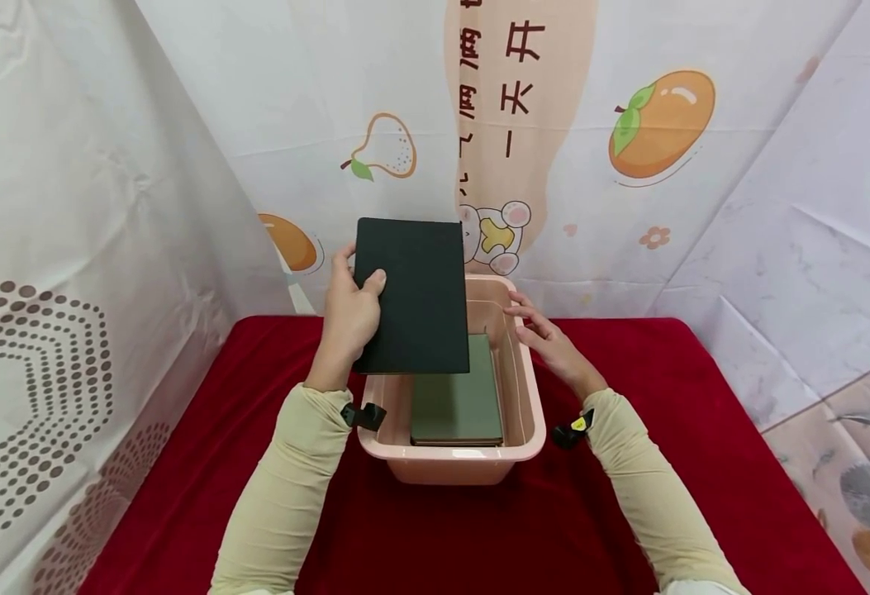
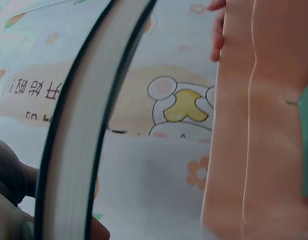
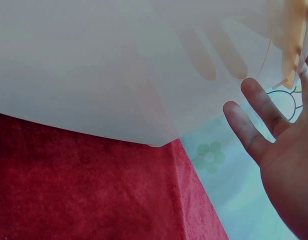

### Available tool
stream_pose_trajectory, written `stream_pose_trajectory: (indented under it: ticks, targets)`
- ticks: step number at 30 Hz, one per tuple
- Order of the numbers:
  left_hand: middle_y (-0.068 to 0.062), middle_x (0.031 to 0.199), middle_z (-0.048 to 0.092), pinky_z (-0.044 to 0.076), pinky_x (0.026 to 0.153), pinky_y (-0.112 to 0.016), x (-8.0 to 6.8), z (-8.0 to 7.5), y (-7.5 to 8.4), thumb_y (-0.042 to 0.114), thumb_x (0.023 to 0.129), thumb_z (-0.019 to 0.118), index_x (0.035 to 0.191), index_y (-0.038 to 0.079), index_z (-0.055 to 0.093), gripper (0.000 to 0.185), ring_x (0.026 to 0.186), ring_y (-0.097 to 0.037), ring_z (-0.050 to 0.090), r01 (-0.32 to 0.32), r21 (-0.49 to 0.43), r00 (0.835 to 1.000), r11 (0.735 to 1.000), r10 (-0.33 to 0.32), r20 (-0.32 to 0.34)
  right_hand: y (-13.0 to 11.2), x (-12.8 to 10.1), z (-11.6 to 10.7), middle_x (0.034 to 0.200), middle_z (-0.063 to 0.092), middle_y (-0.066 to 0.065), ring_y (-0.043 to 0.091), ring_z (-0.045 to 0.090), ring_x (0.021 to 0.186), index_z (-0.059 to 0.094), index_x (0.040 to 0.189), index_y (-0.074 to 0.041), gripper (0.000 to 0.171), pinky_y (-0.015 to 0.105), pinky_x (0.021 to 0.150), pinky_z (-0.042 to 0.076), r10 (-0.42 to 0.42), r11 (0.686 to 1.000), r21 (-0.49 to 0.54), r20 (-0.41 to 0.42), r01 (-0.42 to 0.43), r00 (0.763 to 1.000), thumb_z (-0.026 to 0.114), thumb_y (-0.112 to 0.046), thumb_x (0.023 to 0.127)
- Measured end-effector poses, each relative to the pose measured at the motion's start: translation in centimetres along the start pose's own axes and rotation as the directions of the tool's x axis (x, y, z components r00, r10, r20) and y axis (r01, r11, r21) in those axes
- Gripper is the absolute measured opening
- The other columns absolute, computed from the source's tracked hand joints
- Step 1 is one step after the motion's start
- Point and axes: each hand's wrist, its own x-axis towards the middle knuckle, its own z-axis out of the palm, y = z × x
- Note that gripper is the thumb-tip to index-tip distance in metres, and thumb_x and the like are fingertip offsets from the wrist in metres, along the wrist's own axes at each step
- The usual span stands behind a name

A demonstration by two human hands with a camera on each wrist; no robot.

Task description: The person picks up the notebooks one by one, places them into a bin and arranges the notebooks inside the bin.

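Head view showed my left hand (image 1: 349,318) gripping a dark book (image 1: 414,296) above the pink bin's (image 1: 527,413) left rim; my right hand (image 1: 549,343), fingers relaxed, touched its right rim.

Black notebook (image 1: 414,297); grey-green notebook (image 1: 457,397); pale pink bin (image 1: 524,397); deep red cloth (image 1: 665,430); white backdrop (image 1: 293,91) with orange fruit prints.

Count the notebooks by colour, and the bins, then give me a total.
Black notebook, held above the bin in the left hand: 1
Green notebook, lying in the bin: 1
Pink plastic bin, right hand at its rim: 1
Total: 3
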Motion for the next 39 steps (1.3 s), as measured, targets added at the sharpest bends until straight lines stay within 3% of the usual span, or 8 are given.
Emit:
stream_pose_trajectory:
  ticks: [3,6,15,20,25,32,39]
  targets:
    - [-0.016,0.145,0.050,0.047,0.105,-0.054,0.0,0.7,0.3,0.022,0.107,0.050,0.162,0.023,0.020,0.063,0.123,-0.033,0.057,-0.003,0.007,1.000,1.000,0.003,0.022,-0.1,0.0,0.0,0.172,0.014,-0.008,0.030,0.019,0.156,0.043,0.150,-0.006,0.047,0.057,0.115,0.041,0.014,1.000,-0.006,-0.009,-0.014,1.000,0.048,-0.025,0.107]
    - [-0.015,0.152,0.046,0.042,0.112,-0.054,0.1,1.1,0.5,0.020,0.107,0.048,0.163,0.021,0.018,0.063,0.131,-0.033,0.052,-0.001,0.012,0.999,1.000,0.001,0.036,-0.2,0.0,0.1,0.172,0.013,-0.008,0.029,0.016,0.158,0.042,0.151,-0.007,0.047,0.064,0.116,0.036,0.013,1.000,0.003,0.000,-0.013,1.000,0.048,-0.025,0.107]
    - [-0.012,0.157,0.041,0.039,0.116,-0.055,1.1,2.3,0.6,0.020,0.107,0.047,0.162,0.023,0.019,0.062,0.138,-0.031,0.046,0.057,0.029,0.997,0.998,-0.058,0.046,0.1,0.1,0.0,0.172,0.015,-0.007,0.028,0.019,0.155,0.044,0.149,-0.008,0.045,0.033,0.108,0.047,0.010,1.000,-0.006,-0.003,-0.010,1.000,0.048,-0.023,0.107]
    - [-0.011,0.154,0.045,0.044,0.109,-0.055,1.4,3.3,0.5,0.020,0.105,0.048,0.161,0.029,0.024,0.061,0.130,-0.031,0.054,0.109,0.004,0.993,0.994,-0.110,0.051,0.3,-0.1,0.0,0.173,0.014,-0.005,0.029,0.019,0.155,0.044,0.148,-0.009,0.044,0.028,0.107,0.046,0.009,1.000,-0.001,0.005,-0.009,1.000,0.048,-0.023,0.107]
    - [-0.009,0.156,0.044,0.042,0.110,-0.056,1.7,4.4,0.4,0.019,0.104,0.048,0.160,0.028,0.027,0.060,0.133,-0.030,0.051,0.126,-0.005,0.991,0.992,-0.125,0.049,0.4,-0.1,0.1,0.173,0.014,-0.005,0.028,0.019,0.156,0.044,0.146,-0.008,0.041,0.021,0.108,0.041,0.002,1.000,0.005,-0.002,-0.002,1.000,0.047,-0.022,0.108]
    - [-0.012,0.156,0.044,0.041,0.113,-0.053,1.9,5.5,-0.1,0.016,0.103,0.048,0.160,0.020,0.026,0.061,0.136,-0.032,0.049,0.121,0.099,0.992,0.988,-0.124,0.027,0.1,-0.1,0.1,0.173,0.014,-0.005,0.030,0.019,0.157,0.044,0.148,-0.008,0.043,0.020,0.105,0.045,-0.004,1.000,0.002,-0.009,0.004,1.000,0.048,-0.021,0.108]
    - [-0.016,0.151,0.046,0.044,0.108,-0.053,1.8,6.3,-0.8,0.017,0.102,0.044,0.160,0.016,0.027,0.060,0.129,-0.034,0.052,0.139,0.170,0.988,0.976,-0.149,0.050,0.1,-0.2,0.2,0.172,0.016,-0.007,0.028,0.023,0.155,0.046,0.148,-0.010,0.044,0.017,0.104,0.045,0.004,1.000,0.019,-0.028,-0.004,1.000,0.050,-0.024,0.107]
